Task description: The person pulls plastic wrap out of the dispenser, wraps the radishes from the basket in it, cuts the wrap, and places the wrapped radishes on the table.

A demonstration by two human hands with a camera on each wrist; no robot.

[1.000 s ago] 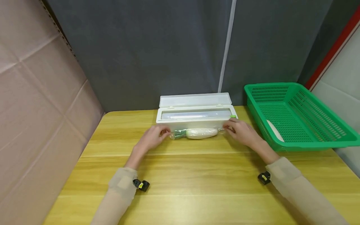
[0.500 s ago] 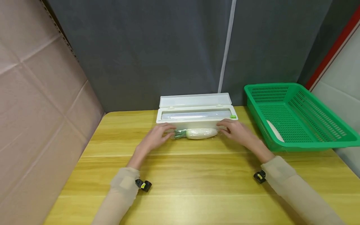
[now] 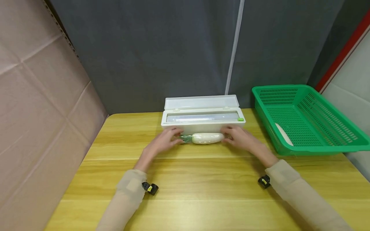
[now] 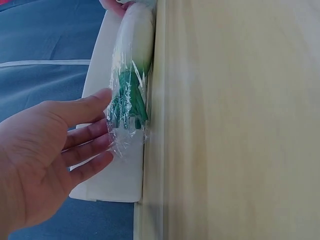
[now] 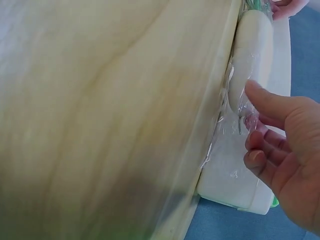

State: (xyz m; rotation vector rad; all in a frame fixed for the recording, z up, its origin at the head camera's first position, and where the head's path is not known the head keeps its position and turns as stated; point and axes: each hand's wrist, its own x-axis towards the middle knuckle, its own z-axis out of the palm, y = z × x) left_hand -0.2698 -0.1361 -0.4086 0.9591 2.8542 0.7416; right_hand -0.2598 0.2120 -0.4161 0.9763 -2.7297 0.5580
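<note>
A white radish (image 3: pixel 207 138) with cut green leaf stalks (image 4: pixel 131 100) lies wrapped in clear cling film along the front of a long white cling film dispenser (image 3: pixel 199 128). At the stalk end is my left hand (image 3: pixel 165 140), thumb and fingers apart, their tips right at the film (image 4: pixel 122 142). Around the tapered end, my right hand (image 3: pixel 239 138) has its thumb over the wrap and its loosely bent fingers at the film's loose end (image 5: pixel 245 120). The dispenser's lid (image 3: pixel 201 103) stands raised, showing the roll (image 3: pixel 202 117) inside.
A green plastic basket (image 3: pixel 318 148) stands at the right, with another white radish (image 3: pixel 284 134) partly hidden behind its near wall. Dark grey curtain (image 3: pixel 144 57) rises behind the wooden table (image 3: pixel 196 186). A green slider (image 3: pixel 240 119) sits on the dispenser's right end.
Both hands have moved inward from the film's twisted ends toward the radish, and their fingers have parted from a pinch. The radish has barely moved.
</note>
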